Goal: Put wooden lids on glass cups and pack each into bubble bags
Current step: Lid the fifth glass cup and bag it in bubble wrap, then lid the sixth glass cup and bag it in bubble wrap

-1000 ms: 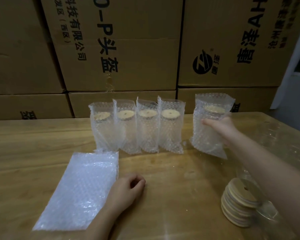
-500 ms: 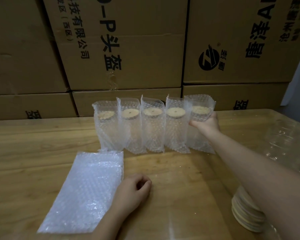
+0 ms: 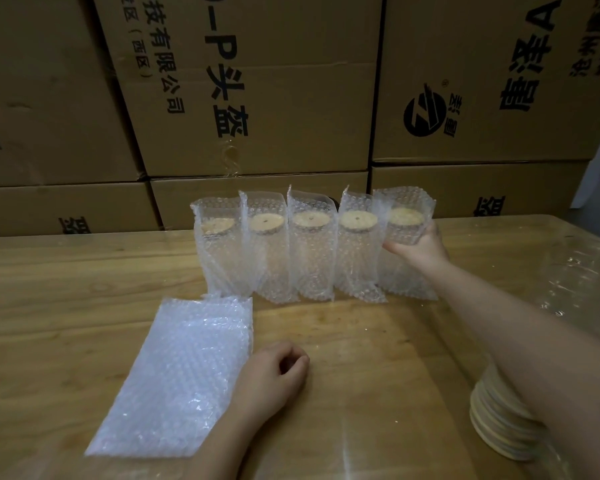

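Clear bubble bag [image 3: 407,271] with a glass cup inside, wooden lid [image 3: 405,216] seated on the cup. Upright at the far middle of the tabletop [image 3: 361,341], at the right end of the row. Gripped high up by the right hand [image 3: 421,249], fingers [image 3: 397,247] curled round bag and cup together. Pushed against the neighbouring bag, likely to close the line and keep finished pieces clear of the work zone. Base contact with the wood hard to read through the wrap; looks set down or very nearly.

Four more bagged cups [image 3: 284,247] to its left, side by side and touching. Bag mouths open upward, lids visible through the tops.

Left hand [image 3: 272,379] resting on the near middle of the tabletop, fingers loosely curled, holding nothing. Parked just beside the right edge of the flat bubble bags [image 3: 184,372], probably ready to pull the next one.

Stack of spare lids [image 3: 496,424] at the near right edge, partly hidden by the right forearm. Kept within reach for the next cup, by the look of it. No bare cups clearly made out; only shiny clear wrap [image 3: 575,271] along the right edge.

Pale wood grain, glossy finish, some glare. Behind the far edge, a wall of stacked cardboard boxes [image 3: 257,116] with black print. Dim light, storeroom feel.
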The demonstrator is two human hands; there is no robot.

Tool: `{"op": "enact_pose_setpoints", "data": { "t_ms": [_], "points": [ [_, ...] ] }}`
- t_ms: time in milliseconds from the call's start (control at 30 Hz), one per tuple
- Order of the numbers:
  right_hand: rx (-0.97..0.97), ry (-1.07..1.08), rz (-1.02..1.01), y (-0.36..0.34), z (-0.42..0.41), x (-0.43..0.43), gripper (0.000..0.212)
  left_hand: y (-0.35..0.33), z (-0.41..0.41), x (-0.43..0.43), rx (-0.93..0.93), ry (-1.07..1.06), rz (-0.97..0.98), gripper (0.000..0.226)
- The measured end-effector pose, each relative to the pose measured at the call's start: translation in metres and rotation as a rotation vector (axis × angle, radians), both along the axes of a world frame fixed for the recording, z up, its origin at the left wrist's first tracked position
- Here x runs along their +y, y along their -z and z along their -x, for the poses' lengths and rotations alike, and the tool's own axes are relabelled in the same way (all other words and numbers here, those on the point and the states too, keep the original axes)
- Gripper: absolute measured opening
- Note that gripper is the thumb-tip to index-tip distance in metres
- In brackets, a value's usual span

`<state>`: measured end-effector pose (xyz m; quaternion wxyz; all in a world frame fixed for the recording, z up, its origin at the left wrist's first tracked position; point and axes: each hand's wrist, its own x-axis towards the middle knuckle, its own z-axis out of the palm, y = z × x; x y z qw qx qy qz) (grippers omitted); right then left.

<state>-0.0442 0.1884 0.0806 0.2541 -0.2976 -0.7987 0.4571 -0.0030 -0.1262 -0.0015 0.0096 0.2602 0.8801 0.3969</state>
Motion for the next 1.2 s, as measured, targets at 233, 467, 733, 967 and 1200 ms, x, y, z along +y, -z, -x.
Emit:
{"op": "enact_pose_setpoints", "data": {
  "t_ms": [233, 467, 733, 967, 1200],
  "points": [
    [0.106, 0.043, -0.145, -0.023, -0.028, -0.007, 0.064, -0.004, -0.019, 0.001, 0.486, 0.142, 0.092, 0.016],
    [0.39, -0.187, -0.196, -0.063, -0.082, -0.082, 0.036, -0.007, -0.027, -0.002, 0.589, 0.171, 0.146, 0.01],
    [-0.007, -0.72, 0.072, 0.056, -0.139, -0.16, 0.014, -0.014, -0.037, -0.002, 0.703, 0.112, 0.154, 0.033],
    [0.029, -0.629, 0.11, 0.078, -0.141, -0.151, 0.007, -0.011, -0.037, -0.002, 0.62, 0.071, 0.235, 0.026],
    [0.074, -0.62, 0.229, 0.084, -0.136, -0.148, 0.02, -0.026, -0.045, 0.032, 0.465, -0.058, 0.204, 0.017]
  ]
}}
